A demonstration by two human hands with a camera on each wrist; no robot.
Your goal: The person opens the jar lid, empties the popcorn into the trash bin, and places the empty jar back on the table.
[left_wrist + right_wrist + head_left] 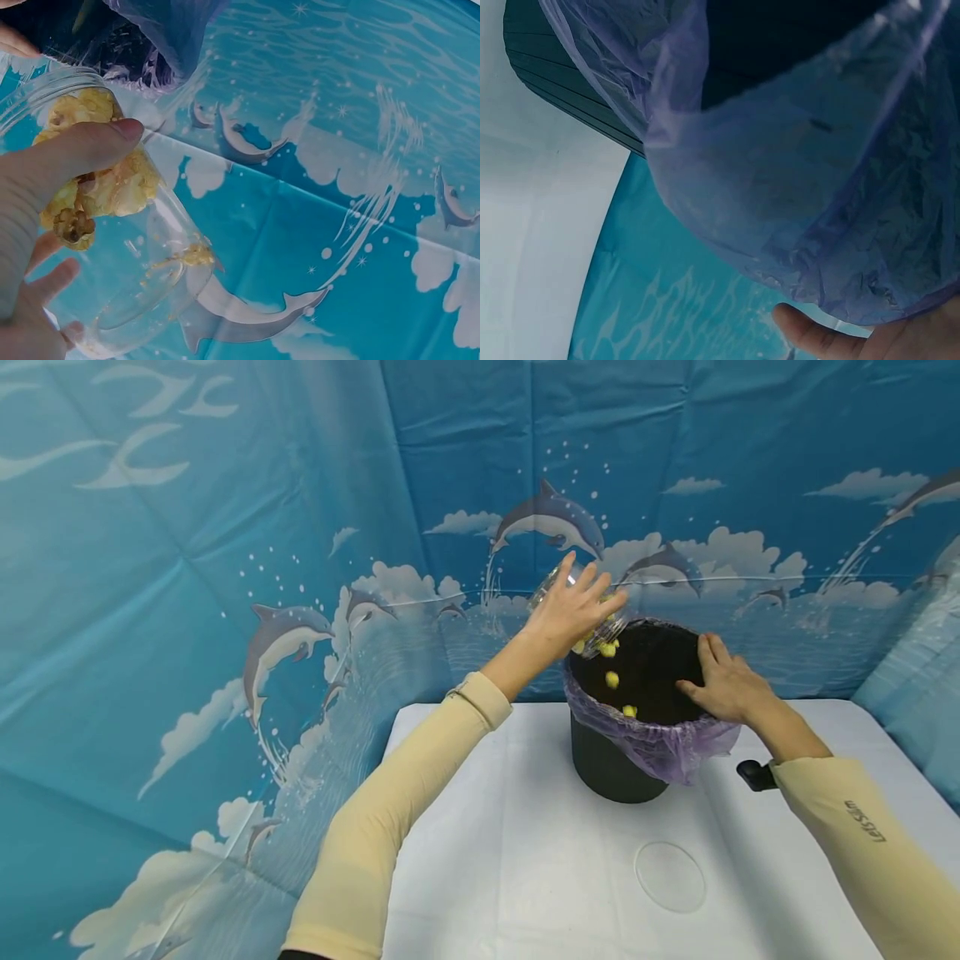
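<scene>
Left hand (26, 199), jar (174, 217) over bin rim (597, 714)

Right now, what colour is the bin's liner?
The liner is purple, clearest in the head view.

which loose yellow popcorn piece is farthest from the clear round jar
The lowest yellow popcorn piece, near the front rim of the dark round bin; the other loose pieces appear higher, nearer the clear round jar.

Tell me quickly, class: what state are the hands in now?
Left hand: closed, holding the tilted clear jar.
Right hand: open, resting against the top of the lined bin.
</scene>
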